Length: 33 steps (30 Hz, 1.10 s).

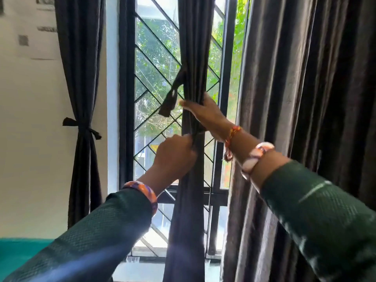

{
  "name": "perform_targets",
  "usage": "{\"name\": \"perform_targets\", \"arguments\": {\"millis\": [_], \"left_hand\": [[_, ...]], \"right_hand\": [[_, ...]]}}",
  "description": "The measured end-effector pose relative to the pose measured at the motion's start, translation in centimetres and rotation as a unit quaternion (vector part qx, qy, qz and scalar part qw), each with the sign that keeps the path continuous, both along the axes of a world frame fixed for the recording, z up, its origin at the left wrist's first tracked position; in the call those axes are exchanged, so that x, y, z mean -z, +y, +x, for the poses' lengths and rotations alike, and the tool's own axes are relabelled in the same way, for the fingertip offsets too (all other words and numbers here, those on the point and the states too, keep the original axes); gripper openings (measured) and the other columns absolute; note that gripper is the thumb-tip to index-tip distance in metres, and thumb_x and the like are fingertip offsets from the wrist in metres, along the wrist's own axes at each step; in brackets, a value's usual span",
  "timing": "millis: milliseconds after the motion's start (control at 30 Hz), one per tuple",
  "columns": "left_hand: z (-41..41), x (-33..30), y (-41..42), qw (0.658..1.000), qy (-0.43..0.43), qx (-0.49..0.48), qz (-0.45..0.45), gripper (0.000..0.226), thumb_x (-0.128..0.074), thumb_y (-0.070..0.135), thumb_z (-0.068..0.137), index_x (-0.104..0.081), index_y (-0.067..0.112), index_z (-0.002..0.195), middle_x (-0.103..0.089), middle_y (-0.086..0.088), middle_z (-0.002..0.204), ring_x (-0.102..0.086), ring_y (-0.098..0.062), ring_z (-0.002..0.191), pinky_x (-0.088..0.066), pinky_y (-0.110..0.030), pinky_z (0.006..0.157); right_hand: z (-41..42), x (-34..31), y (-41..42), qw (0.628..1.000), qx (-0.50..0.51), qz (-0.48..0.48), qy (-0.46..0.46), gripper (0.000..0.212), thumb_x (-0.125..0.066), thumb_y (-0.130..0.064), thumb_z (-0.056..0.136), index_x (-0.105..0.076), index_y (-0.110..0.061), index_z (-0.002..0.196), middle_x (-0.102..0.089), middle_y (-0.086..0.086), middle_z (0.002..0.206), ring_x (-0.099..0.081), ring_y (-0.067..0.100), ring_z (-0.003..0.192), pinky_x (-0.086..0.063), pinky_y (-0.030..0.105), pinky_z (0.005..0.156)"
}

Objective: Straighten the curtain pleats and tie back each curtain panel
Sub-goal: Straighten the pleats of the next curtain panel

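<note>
Both hands, left [176, 153] and right [201, 112], grip the gathered dark middle curtain panel [193, 58]; its loose fabric tie-back strip [173, 94] likely needs wrapping next.

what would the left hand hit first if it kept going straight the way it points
The left hand already grips the gathered middle curtain panel; past it, probably the diagonal window grille, though depth is unclear.

Dark charcoal curtains [194, 47] against a black diamond-patterned grille [156, 64]; green foliage [154, 39] outside. Dark green textured sleeves [97, 239], an orange-purple bangle [142, 190], a pink-white one [256, 157], white wall [30, 139].
</note>
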<state>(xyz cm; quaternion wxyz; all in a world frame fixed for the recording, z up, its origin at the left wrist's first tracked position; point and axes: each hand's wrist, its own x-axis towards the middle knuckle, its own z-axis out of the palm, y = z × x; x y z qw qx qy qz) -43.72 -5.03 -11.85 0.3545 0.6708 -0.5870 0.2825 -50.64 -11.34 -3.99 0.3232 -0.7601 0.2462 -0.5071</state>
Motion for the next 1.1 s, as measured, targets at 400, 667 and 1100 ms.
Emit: {"name": "perform_targets", "arguments": {"millis": [400,667,1100], "left_hand": [[3.2,-6.8,0.3,0.955,0.207,0.109,-0.181,0.029,-0.067,0.029,0.082,-0.065,0.006,0.101,-0.070,-0.016,0.092,-0.068,-0.031,0.082,-0.055,-0.039,0.073],[2.1,-12.1,0.0,0.977,0.110,0.082,-0.163,0.032,-0.068,0.020,0.074,-0.065,0.013,0.105,-0.071,-0.010,0.090,-0.065,-0.026,0.093,-0.050,-0.033,0.085],[-1.7,-16.5,0.8,0.916,0.313,0.250,0.031,0.041,-0.057,0.054,0.082,-0.056,0.013,0.082,-0.048,-0.001,0.064,-0.038,-0.007,0.042,-0.027,-0.012,0.036]], "right_hand": [[-0.2,-1.8,-1.5,0.999,0.005,-0.032,0.027,0.034,-0.051,0.006,0.088,-0.054,-0.004,0.120,-0.064,0.018,0.110,-0.063,0.029,0.098,-0.054,0.039,0.088],[-1.3,-2.2,-0.7,0.998,0.003,-0.034,0.050,0.030,-0.050,-0.001,0.091,-0.052,-0.006,0.121,-0.063,0.020,0.114,-0.062,0.032,0.102,-0.054,0.043,0.089],[-1.9,-3.3,3.2,0.923,0.201,-0.239,0.226,0.066,-0.040,0.004,0.088,-0.008,0.004,0.147,-0.053,0.025,0.126,-0.054,0.038,0.115,-0.045,0.040,0.093]]}}
